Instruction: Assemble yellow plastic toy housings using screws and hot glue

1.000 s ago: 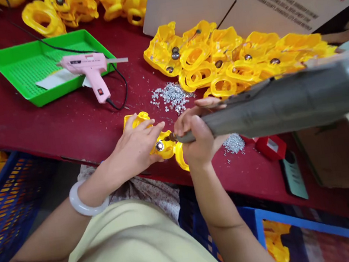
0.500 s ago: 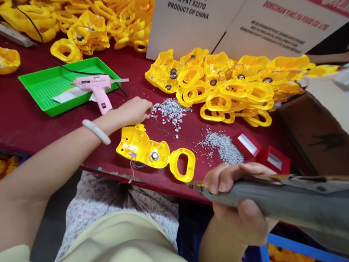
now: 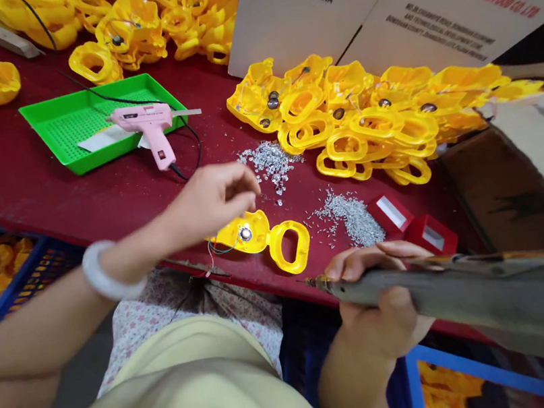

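My right hand [image 3: 373, 305] is wrapped round a grey electric screwdriver [image 3: 449, 297], whose thin tip points left over the table's front edge. My left hand [image 3: 224, 194] hovers over the left part of a yellow plastic toy shell [image 3: 250, 231], hiding much of it. Its fingers are curled, thumb close to forefinger; whatever they pinch is too small to make out. The shell lies inner side up, with a round metal part, thin wires and a loop handle. Just beyond the hand is a heap of small shiny metal pieces [image 3: 271, 163]. Small screws [image 3: 356, 219] lie heaped to the right.
A pink glue gun [image 3: 153, 126] leans on a green tray [image 3: 77, 166]. Yellow shells [image 3: 351, 117] are stacked before a white carton [image 3: 307, 28]. Two red boxes [image 3: 430, 235] stand beside the screws. Blue crates [image 3: 427, 351] with yellow parts flank me.
My left hand has drawn back from the heap of shiny metal pieces and now hangs over the toy shell. My right hand keeps holding the screwdriver, nearly in place.
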{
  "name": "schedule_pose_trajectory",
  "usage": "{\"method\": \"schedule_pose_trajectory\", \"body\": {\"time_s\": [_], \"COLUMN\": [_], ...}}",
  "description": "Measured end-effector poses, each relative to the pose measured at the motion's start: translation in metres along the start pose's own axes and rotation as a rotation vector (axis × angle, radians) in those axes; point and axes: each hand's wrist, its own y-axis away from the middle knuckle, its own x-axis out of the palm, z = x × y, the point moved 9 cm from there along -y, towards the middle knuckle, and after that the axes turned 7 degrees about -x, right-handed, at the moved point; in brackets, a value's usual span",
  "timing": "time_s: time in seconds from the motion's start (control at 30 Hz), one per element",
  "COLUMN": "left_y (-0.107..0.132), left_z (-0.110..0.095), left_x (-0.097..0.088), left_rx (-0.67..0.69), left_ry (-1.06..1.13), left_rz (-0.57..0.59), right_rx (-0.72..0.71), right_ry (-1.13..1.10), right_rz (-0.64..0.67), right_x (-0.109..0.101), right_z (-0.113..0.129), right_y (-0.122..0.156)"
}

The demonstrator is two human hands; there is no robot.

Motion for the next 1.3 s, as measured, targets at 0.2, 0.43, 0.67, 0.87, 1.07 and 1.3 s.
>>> {"method": "schedule_pose_trajectory", "body": {"time_s": [0.2,0.43,0.67,0.87,1.07,1.3], "left_y": [0.102,0.117,0.116,0.115,0.114,0.114], "left_z": [0.051,0.082,0.075,0.077,0.078,0.077], "left_x": [0.075,0.104,0.106,0.108,0.110,0.113], "left_rx": [-0.520,-0.700,-0.687,-0.704,-0.701,-0.687], "left_ry": [0.847,1.181,1.225,1.208,1.241,1.324], "left_rz": [0.153,0.136,0.173,0.151,0.133,0.137], "right_rx": [0.011,-0.039,-0.025,-0.011,-0.004,0.007], "right_ry": [-0.103,-0.095,-0.072,-0.109,-0.136,-0.092], "right_rz": [-0.138,0.072,0.028,0.037,0.034,0.016], "right_x": [0.017,0.049,0.055,0.055,0.059,0.053], "right_z": [0.015,0.040,0.035,0.034,0.032,0.029], "right_y": [-0.002,0.004,0.010,0.009,0.011,0.010]}}
